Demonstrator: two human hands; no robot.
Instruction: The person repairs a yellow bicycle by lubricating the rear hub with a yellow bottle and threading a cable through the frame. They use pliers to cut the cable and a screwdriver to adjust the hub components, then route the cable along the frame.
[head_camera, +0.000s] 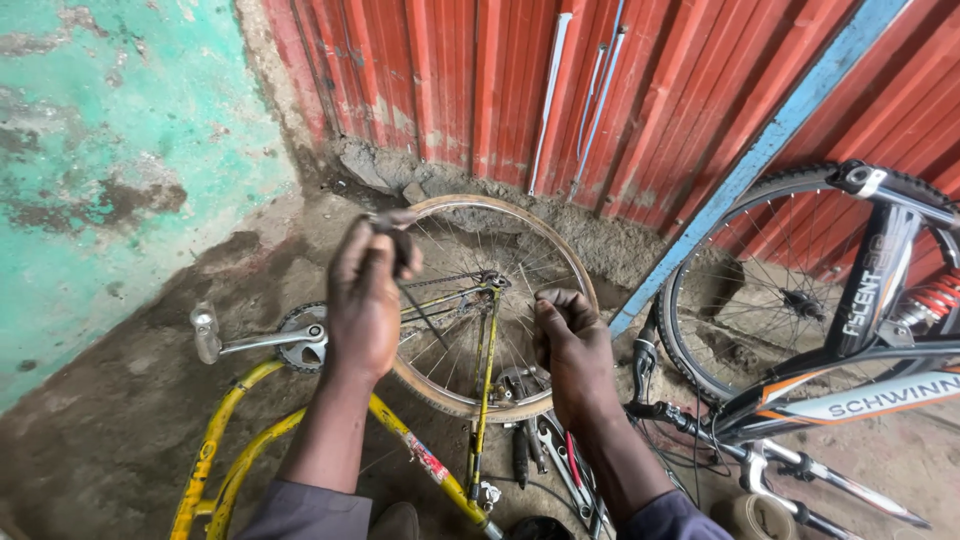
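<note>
My left hand (365, 300) clamps a tool (400, 250), my right hand (570, 345) grips the wheel (500, 300) rim (tyreless); a slip could bend spokes.

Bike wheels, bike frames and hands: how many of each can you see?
Bike wheels: 2, a bare rim wheel in the yellow frame and a tyred wheel on the black bike
Bike frames: 2, yellow frame and black frame
Hands: 2, left hand and right hand
Total: 6
</note>
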